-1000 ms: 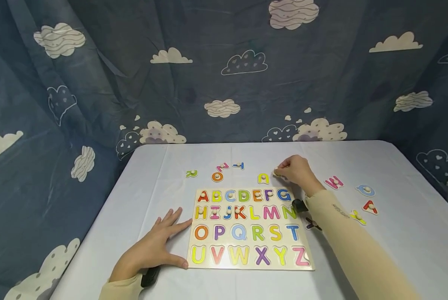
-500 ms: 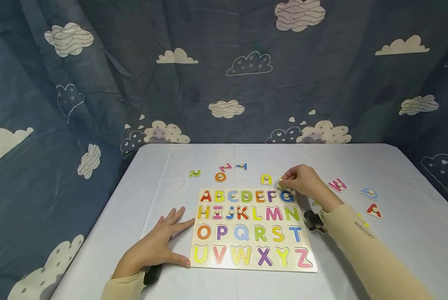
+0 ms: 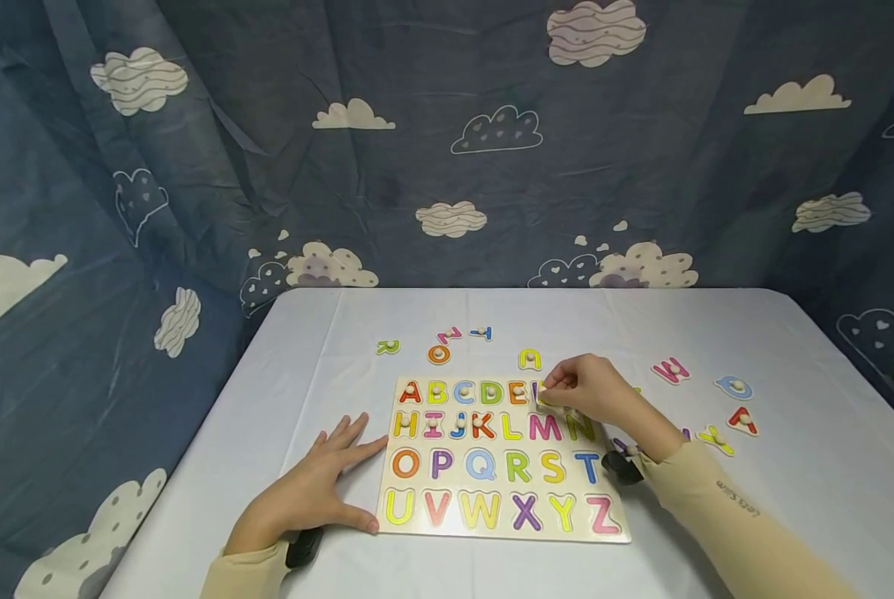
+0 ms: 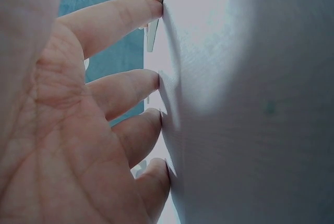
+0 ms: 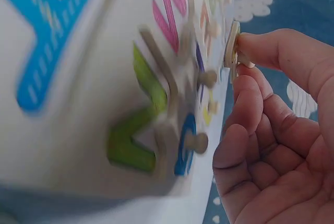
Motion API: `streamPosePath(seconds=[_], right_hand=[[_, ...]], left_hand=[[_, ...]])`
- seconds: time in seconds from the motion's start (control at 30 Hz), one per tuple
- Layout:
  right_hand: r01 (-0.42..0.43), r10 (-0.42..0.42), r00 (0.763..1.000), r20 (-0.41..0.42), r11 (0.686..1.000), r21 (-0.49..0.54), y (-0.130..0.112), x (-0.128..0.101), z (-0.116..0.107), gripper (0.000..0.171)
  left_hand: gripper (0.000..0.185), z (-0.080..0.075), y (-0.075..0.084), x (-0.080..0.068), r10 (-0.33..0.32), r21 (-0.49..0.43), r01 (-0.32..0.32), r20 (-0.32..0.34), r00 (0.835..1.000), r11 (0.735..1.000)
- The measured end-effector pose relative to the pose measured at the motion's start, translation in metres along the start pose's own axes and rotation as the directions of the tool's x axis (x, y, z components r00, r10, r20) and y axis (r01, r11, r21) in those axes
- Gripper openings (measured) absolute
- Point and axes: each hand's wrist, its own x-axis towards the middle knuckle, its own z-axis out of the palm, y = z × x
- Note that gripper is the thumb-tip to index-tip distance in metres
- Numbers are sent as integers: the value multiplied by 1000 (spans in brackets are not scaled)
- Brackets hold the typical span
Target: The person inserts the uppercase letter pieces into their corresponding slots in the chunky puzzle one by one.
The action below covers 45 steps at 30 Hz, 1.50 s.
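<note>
My right hand pinches a small wooden letter piece by thumb and fingertips, above the upper right of the alphabet puzzle board. The piece looks yellowish in the head view but is edge-on in the right wrist view, so its letter cannot be made out. My left hand rests on the table with fingers spread. Its index fingertip and thumb touch the board's left edge. Knobbed letters fill the slots A to E, H, I, J and K; my right hand partly covers F and hides G.
Loose knobbed letters lie behind the board, among them a green R, an orange O, a blue T and a yellow U. To the right are a pink letter, a blue Q, a red A and a yellow Y.
My right hand has come from behind the board, toward me and slightly left, over its upper right part with the letter piece in its fingers. My left hand has stayed at the board's edge.
</note>
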Motion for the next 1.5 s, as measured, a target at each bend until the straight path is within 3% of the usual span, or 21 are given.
streamPosePath(seconds=[0.5,0.77,1.27,1.5], right_hand=[[75,-82,991,101,995,71,-17,-12,30,16],[136,-141,985,100,989,58,-26,-12,39,13],[71,-70,994,84,998,-3,-34,-14,48,15],[62,-65,993,97,998,27,-29,-19,34,11]], left_hand=[[114,2,-2,1,-8,0,8,-2,1000,1000],[115,-1,0,-1,6,-2,-6,5,1000,1000],[116,0,-2,3,-12,0,12,20,1000,1000],[116,1,-2,3,-10,-7,10,19,1000,1000]])
